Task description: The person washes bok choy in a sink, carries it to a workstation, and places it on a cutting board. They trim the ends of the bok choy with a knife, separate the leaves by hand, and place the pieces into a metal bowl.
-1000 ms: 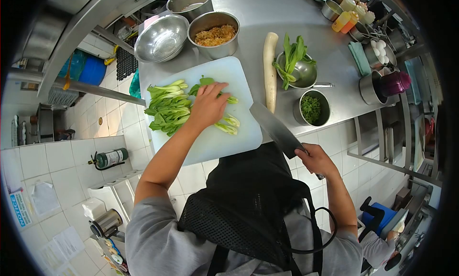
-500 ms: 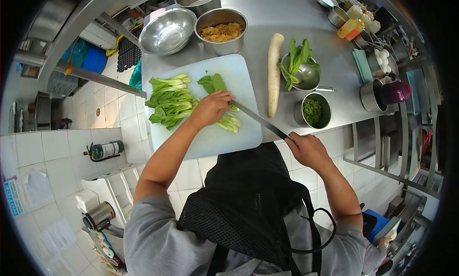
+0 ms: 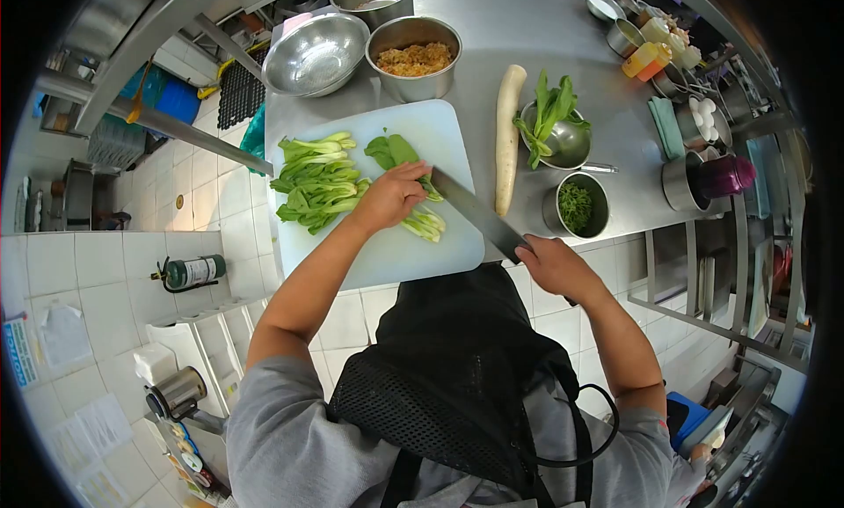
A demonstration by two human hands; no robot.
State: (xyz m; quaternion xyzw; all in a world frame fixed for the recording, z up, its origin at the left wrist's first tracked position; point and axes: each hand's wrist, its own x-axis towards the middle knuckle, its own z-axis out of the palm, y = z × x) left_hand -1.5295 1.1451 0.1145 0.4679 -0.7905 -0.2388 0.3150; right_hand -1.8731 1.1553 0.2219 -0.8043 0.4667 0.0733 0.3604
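Head camera: left hand (image 3: 389, 197) rests partly curled over greens (image 3: 402, 151), right hand (image 3: 556, 264) closed around a knife (image 3: 477, 212).

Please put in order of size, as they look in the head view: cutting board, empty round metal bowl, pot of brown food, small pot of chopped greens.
1. Cutting board
2. Metal bowl and brown-food pot: too alike to rank
3. Greens pot
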